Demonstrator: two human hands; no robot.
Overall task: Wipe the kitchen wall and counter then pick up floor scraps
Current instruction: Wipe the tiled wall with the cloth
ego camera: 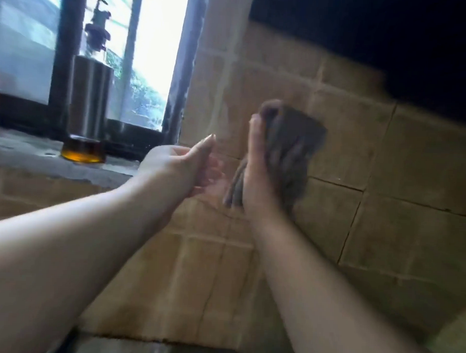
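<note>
step: wall wiping | right grip (256,161) pinches crumpled grey-brown cloth (288,152) against beige tiled wall (359,159) | left grip (190,164) spread, beside | next: probably steady pressure along tiles

Bright window (151,54), grey sill (29,153), apparently an oil dispenser (87,105)

The person's 2 forearms are bare, with no sleeves showing. The left hand (192,164) and right hand (256,166) wear no gloves, rings or watch.
</note>
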